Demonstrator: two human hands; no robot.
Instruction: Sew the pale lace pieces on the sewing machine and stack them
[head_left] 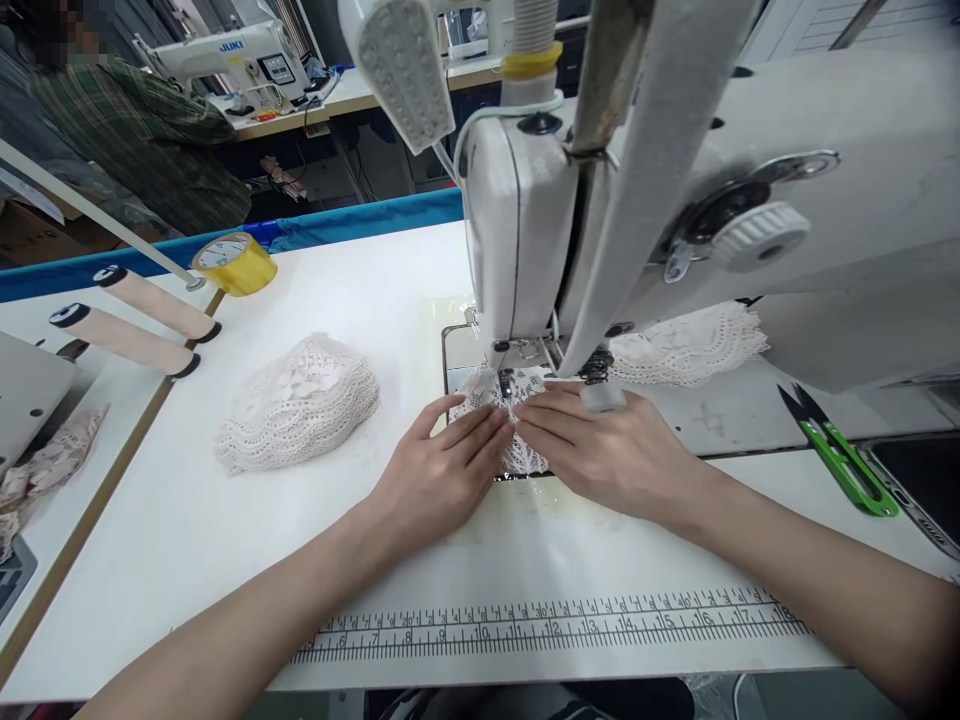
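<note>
"Lace piece (pixel 527 460): where was it located?"
"Beneath the sewing machine head (pixel 499 230)."
"Left hand (pixel 442 470), right hand (pixel 611 450): condition?"
"Both lay flat upon the lace piece, unclenched, fingertips close together."

White lace (pixel 529 460) of openwork pattern, lying on the metal plate (pixel 463 350) beneath the sewing machine (pixel 499 240); nearer part spread roughly flat, left part sheer and slightly raised, the sides hidden under the fingers (pixel 471 432) resting on it
</note>
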